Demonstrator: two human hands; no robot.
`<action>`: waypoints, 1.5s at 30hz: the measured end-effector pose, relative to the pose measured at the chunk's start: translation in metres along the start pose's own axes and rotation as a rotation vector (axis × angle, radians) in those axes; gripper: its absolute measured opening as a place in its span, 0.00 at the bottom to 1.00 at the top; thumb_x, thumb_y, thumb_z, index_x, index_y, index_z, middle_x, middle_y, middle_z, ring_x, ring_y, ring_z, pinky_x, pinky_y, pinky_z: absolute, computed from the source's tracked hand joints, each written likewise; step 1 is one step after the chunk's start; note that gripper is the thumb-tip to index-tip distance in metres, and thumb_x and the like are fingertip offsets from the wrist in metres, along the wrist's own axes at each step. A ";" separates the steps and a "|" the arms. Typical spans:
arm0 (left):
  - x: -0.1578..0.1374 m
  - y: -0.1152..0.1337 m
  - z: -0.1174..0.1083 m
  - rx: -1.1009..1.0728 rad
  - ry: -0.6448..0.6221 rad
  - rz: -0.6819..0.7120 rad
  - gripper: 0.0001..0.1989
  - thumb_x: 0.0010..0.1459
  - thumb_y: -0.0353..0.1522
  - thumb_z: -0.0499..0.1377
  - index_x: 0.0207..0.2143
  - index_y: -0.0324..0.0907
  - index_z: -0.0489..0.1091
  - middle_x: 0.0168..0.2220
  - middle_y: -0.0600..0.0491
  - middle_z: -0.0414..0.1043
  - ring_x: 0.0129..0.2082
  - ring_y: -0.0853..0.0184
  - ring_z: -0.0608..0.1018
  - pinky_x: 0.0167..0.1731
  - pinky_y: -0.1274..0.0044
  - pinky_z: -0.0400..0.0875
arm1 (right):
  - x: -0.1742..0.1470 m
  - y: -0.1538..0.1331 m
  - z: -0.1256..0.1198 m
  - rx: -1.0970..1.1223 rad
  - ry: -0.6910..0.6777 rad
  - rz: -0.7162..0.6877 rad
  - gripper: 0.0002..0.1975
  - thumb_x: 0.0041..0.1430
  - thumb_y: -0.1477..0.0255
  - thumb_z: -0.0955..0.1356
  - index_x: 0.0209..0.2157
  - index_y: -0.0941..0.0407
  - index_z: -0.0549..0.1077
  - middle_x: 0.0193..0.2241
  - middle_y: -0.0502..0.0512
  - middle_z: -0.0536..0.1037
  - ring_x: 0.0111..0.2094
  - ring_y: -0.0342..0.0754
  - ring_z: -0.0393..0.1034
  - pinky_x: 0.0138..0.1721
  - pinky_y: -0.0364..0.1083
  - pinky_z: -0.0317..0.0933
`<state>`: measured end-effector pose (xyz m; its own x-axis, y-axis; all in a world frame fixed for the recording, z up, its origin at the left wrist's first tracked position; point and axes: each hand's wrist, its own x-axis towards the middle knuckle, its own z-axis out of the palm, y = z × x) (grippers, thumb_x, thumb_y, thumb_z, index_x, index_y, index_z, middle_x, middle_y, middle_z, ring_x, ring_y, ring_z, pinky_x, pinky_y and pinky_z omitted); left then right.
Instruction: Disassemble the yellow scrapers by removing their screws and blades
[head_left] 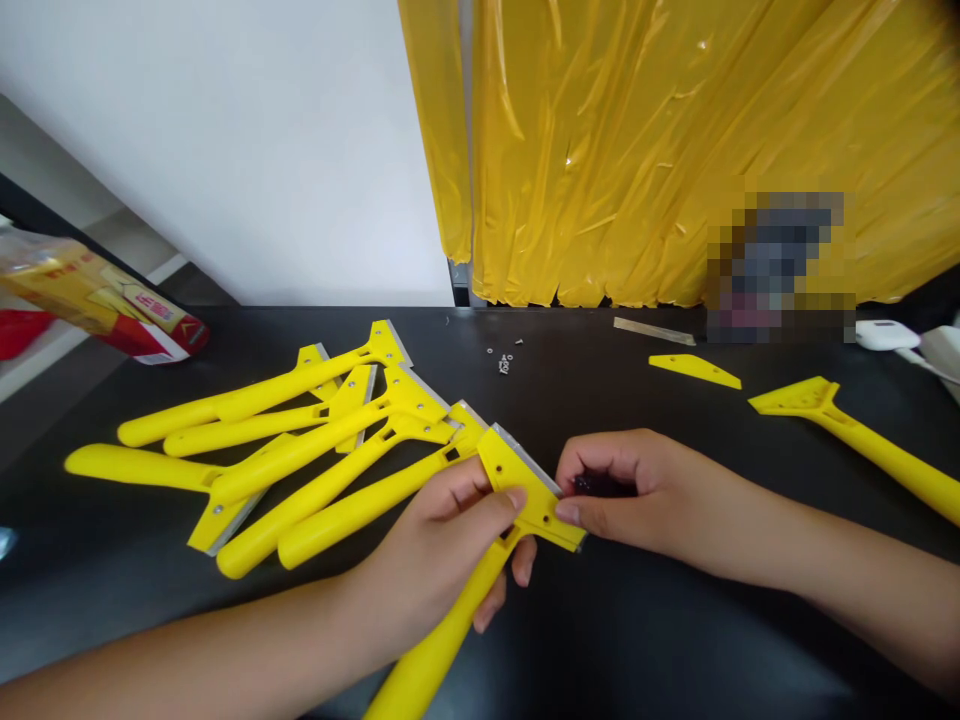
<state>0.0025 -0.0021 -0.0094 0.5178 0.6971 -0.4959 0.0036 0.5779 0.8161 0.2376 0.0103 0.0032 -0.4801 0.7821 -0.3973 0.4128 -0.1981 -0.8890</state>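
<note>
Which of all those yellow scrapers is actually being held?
The scraper nearest the camera: the left hand grips its head and the right hand touches its blade edge. The pile lies untouched.

Yellow scraper [517, 490] held over the black table

Plastic, long handle slanting toward the viewer, wide head up with a metal blade along its top edge

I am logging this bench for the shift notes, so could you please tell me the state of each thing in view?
Left hand: gripping the yellow plastic scraper with metal blade, head up.
Right hand: fingers curled, pinching at the blade edge.
Pile of yellow plastic scrapers: lying crisscrossed on the black table.
Bladeless yellow scraper: lying flat, right side.
Yellow triangular plate: loose.
Metal blade strip: loose.
Small screws: scattered.
</note>
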 end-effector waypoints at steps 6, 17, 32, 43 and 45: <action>0.001 0.001 0.000 0.078 -0.021 0.030 0.11 0.70 0.40 0.63 0.40 0.43 0.69 0.26 0.59 0.73 0.13 0.78 0.68 0.13 0.87 0.62 | 0.000 0.001 -0.001 0.018 -0.026 0.002 0.16 0.63 0.56 0.76 0.35 0.54 0.75 0.28 0.44 0.70 0.31 0.42 0.58 0.31 0.44 0.52; 0.001 -0.002 -0.001 0.083 -0.037 0.004 0.11 0.71 0.40 0.61 0.40 0.43 0.67 0.26 0.60 0.71 0.13 0.79 0.67 0.12 0.86 0.59 | -0.002 0.001 -0.001 0.041 -0.074 0.000 0.15 0.65 0.57 0.75 0.37 0.54 0.75 0.29 0.45 0.71 0.32 0.43 0.60 0.32 0.44 0.54; -0.033 0.039 0.012 0.845 0.096 0.580 0.06 0.74 0.35 0.56 0.45 0.46 0.72 0.40 0.50 0.78 0.39 0.62 0.82 0.37 0.75 0.79 | -0.035 -0.029 0.002 0.097 0.337 -0.128 0.23 0.65 0.45 0.72 0.36 0.52 0.79 0.30 0.51 0.72 0.32 0.46 0.61 0.31 0.45 0.56; -0.023 0.032 0.030 1.945 -0.010 1.367 0.19 0.72 0.24 0.51 0.59 0.33 0.75 0.47 0.38 0.83 0.53 0.45 0.84 0.44 0.63 0.83 | -0.029 -0.018 0.019 0.707 0.075 0.014 0.25 0.61 0.54 0.77 0.30 0.53 0.61 0.20 0.39 0.54 0.20 0.37 0.39 0.20 0.41 0.37; -0.028 0.029 0.034 1.860 0.034 1.310 0.20 0.70 0.21 0.51 0.61 0.32 0.72 0.52 0.36 0.82 0.57 0.44 0.82 0.53 0.60 0.81 | -0.026 -0.015 0.014 0.666 0.083 -0.014 0.25 0.61 0.52 0.76 0.30 0.53 0.61 0.21 0.39 0.54 0.21 0.37 0.40 0.20 0.41 0.37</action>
<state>0.0168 -0.0192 0.0378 0.8902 0.2566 0.3764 0.3256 -0.9363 -0.1316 0.2328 -0.0156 0.0238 -0.4101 0.8248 -0.3893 -0.1718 -0.4891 -0.8552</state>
